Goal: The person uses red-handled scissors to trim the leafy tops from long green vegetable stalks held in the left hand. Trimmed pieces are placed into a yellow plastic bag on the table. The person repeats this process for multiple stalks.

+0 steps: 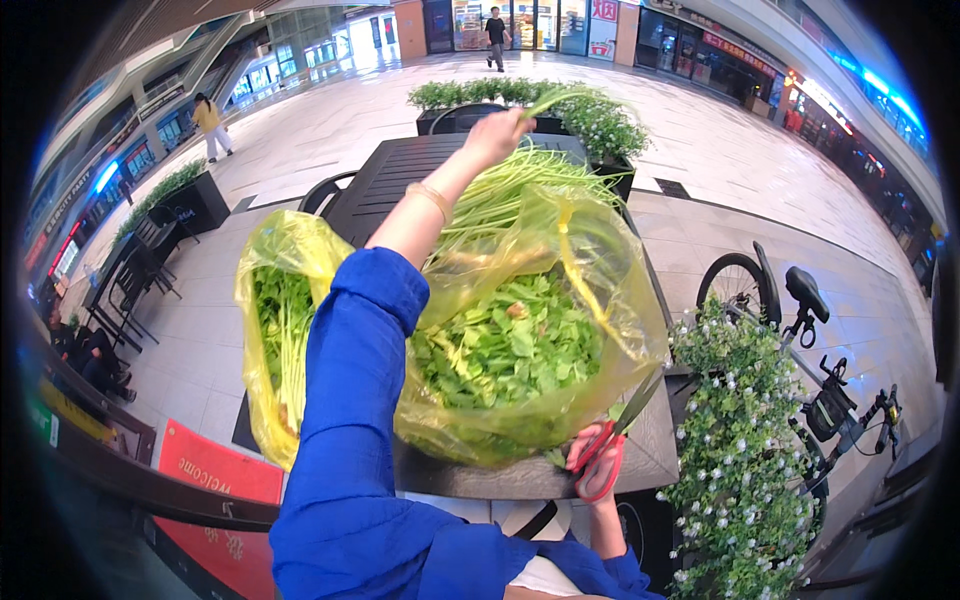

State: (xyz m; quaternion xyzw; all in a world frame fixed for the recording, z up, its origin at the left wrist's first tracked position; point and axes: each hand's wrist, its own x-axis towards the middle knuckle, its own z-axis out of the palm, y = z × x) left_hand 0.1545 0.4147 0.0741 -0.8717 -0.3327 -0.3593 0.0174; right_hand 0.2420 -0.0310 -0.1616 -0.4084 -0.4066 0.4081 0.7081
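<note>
Stretched across the table, my left hand (pixel 498 135) grips some green leafy-vegetable stems (pixel 559 97) above the far end of a pile of long, thin stems (pixel 517 176). Red-handled scissors (pixel 600 461) are in my right hand (pixel 592 450) at the near right corner, their blades pointing up and to the right beside a yellow plastic bag. That translucent bag (pixel 517 427) stands open in the middle, with loose green leaves (pixel 517 337) inside. Left of my sleeve, another yellow bag (pixel 259 232) holds leafy bunches with pale stems (pixel 292 352).
The dark slatted table (pixel 405 161) has a chair (pixel 330 187) at its left. Planters (pixel 607 127) stand beyond the far end; a white-flowered shrub (pixel 735 442) and a bicycle (pixel 810 300) are at right. Two people (pixel 496 37) (pixel 210 126) are in the distance; someone sits at far left.
</note>
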